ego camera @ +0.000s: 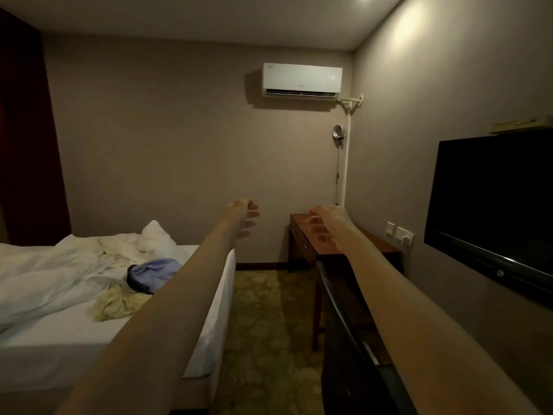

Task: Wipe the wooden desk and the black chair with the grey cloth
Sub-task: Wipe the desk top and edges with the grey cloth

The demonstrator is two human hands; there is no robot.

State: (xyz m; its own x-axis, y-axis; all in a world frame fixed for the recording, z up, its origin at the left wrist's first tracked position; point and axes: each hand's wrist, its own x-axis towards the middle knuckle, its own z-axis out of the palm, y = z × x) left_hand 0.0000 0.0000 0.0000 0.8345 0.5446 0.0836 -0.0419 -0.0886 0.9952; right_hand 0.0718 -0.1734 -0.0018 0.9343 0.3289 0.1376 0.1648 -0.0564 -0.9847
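Head view shows two bare arms reaching out into a dim room. Close by at 5 o'clock is the black chair (344,319), its dark back under the right arm. At 8 o'clock is a bed (59,333) with messy white sheets (59,265) and a blue cloth (155,272) on it. I cannot tell if that is the grey cloth. Farther out, the left hand (244,215) and right hand (327,224) hang in the air, fingers loosely curled and holding nothing. Past the right hand, at 2 o'clock, the wooden desk (377,244) stands by the wall. A TV (493,211) hangs at 3 o'clock. An air conditioner (302,80) sits high at 12 o'clock.
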